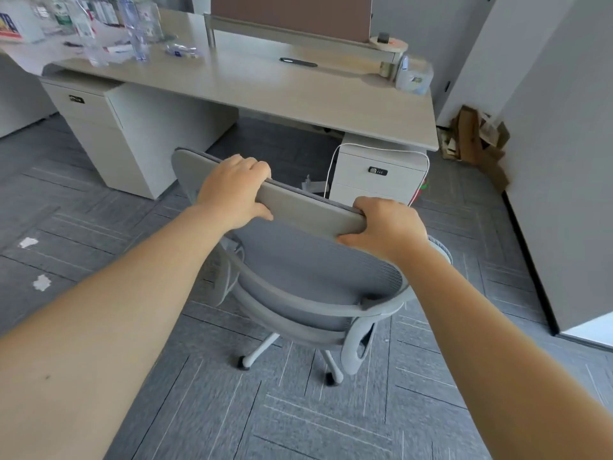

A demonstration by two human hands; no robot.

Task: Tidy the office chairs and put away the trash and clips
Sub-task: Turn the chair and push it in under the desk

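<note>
A grey mesh office chair [308, 280] on castors stands on the carpet in front of the beige desk [265, 84], its back toward me. My left hand [232, 190] grips the top edge of the chair's backrest on the left. My right hand [384, 227] grips the same edge on the right. Two scraps of white paper trash [28, 242] [42, 282] lie on the floor at the left. Plastic bottles [136, 28] and small litter crowd the desk's far left corner.
White drawer pedestals [109, 127] [378, 177] stand under both ends of the desk with a gap between them. A white cable [331, 171] loops by the right pedestal. Cardboard scraps [474, 134] pile in the right corner beside a grey wall [557, 161].
</note>
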